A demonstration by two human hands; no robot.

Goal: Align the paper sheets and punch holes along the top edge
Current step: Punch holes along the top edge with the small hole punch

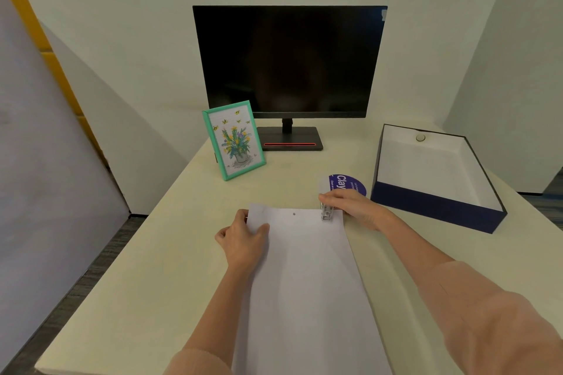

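A pale cream tabletop (152,268) with a smooth, matte face is set into a corner of plain white walls (122,9). A strip of dark grey floor (76,277) is seen along its left side, next to a flat grey panel (30,161) edged by a yellow band (30,9).

At the back, a black monitor (289,61) with a dark, glossy screen is carried on a flat rectangular base (289,138) marked with a thin red line. Just to its left, a picture frame (233,140) in mint green is propped upright, tilted back; a drawing of potted flowers and bees is shown in it. On the right, an open rectangular box (438,201) is placed, navy outside and white inside. A round purple disc (347,183) with white lettering lies between the box and the paper.

The paper sheets (304,283), white and thin, lie flat in the middle of the tabletop, with their long sides running away from the person. One small round hole (294,214) is seen near the top edge. The top left corner is pinched by the left grip (243,237), thumb on top. A small hole punch (326,212) of shiny metal is seated over the top edge near the right corner and is grasped by the right grip (353,207). Both forearms are covered by soft pink sleeves (487,313).
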